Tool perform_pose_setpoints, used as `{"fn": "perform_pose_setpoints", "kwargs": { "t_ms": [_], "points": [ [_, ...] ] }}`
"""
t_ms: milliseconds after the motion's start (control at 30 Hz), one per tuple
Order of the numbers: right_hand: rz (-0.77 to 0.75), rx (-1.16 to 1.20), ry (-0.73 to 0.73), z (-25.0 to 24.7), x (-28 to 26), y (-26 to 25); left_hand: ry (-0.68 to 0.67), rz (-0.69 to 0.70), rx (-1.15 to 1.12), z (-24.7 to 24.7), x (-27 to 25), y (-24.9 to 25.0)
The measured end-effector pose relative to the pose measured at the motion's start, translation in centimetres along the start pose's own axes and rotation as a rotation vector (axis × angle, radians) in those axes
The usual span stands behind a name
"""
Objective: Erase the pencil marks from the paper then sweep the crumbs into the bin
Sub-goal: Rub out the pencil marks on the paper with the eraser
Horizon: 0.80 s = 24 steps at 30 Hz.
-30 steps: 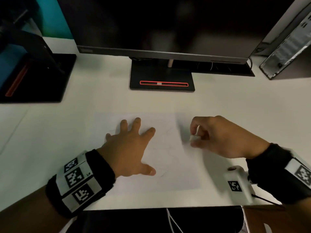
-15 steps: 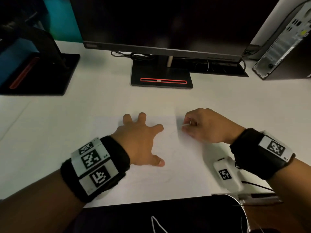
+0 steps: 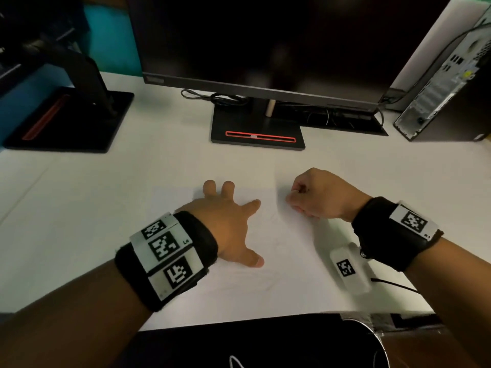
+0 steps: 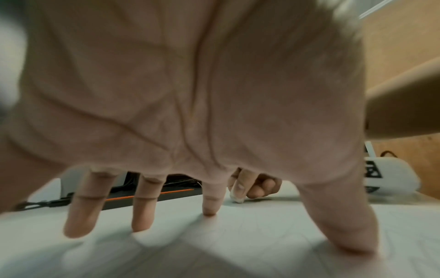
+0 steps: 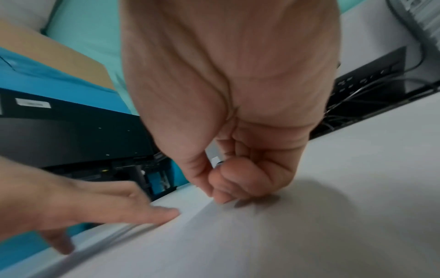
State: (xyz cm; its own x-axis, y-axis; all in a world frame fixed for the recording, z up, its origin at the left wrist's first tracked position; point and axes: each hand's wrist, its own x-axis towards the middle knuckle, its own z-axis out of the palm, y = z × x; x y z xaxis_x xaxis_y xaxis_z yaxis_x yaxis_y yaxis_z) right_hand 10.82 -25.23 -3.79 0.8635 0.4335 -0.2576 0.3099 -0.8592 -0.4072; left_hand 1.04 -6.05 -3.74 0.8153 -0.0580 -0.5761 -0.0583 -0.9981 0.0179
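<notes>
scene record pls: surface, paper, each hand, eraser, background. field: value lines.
surface: white desk
paper: white sheet, flat on desk, faint pencil lines
left hand: fingers spread, pressing paper down
right hand: fingers curled, pinching the eraser at paper's far right edge
eraser: small, white, mostly hidden
background: monitor, computer tower

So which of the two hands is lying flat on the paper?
The left hand: its fingers are spread and pressed on the paper. The right hand is curled, pinching a small white eraser at the sheet's far right edge.
</notes>
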Motion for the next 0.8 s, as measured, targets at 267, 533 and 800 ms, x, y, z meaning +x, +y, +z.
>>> {"fn": "perform_pose_setpoints", "kwargs": {
  "t_ms": [267,533,800],
  "points": [
    [0.041,0.069,-0.012,-0.1,0.1,0.0,-0.024,0.008,-0.038,0.0,-0.4,0.1],
    [0.046,0.100,-0.038,0.2,0.3,-0.1,-0.034,0.016,-0.033,0.1,-0.2,0.0],
    [0.044,0.122,-0.070,0.1,0.7,-0.2,-0.036,0.011,-0.003,0.2,-0.2,0.0]
  ]
}}
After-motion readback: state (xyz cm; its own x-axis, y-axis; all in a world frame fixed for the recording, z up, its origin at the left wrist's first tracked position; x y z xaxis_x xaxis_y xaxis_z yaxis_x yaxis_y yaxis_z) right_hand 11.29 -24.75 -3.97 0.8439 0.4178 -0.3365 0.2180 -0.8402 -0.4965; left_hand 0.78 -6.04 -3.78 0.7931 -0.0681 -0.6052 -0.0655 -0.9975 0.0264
